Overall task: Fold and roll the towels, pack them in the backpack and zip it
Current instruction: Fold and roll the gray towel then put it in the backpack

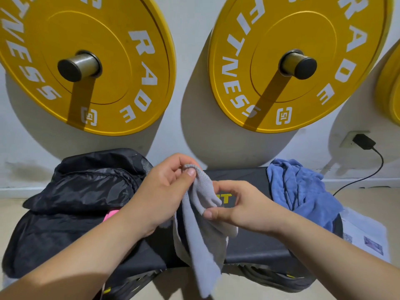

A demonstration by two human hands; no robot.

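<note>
I see the grey towel (203,230) held up over the middle of the black bench (255,247), its loose length hanging down past the bench's near edge. The left hand (164,191) pinches 1 corner of it between thumb and forefinger at the top, palm turned toward me, wrist bent back. The right hand (238,208) grips a lower edge of the same towel between thumb and fingers, just right of and nearer than the left. Both forearms come in from the near corners of the view and are cut off there.

The black backpack (71,202) lies on the left end of the bench, touching the left wrist from my angle. Something pink (111,213) peeks out at its opening; I cannot tell what it is, as the left forearm covers most of it. I cannot make out the zipper's state.

The blue towel (303,191) sits crumpled in a heap on the far right end of the bench, well apart from the hands. Yellow lettering on the bench is mostly hidden behind the grey towel and right hand.

On the floor right of the bench lies a sheet of printed paper (365,237), its print too small to read. On the far wall hang 2 yellow weight plates (138,68), cut off at the top, with a third clipped at the right edge, and a black plug (364,141) sits in a wall socket.
</note>
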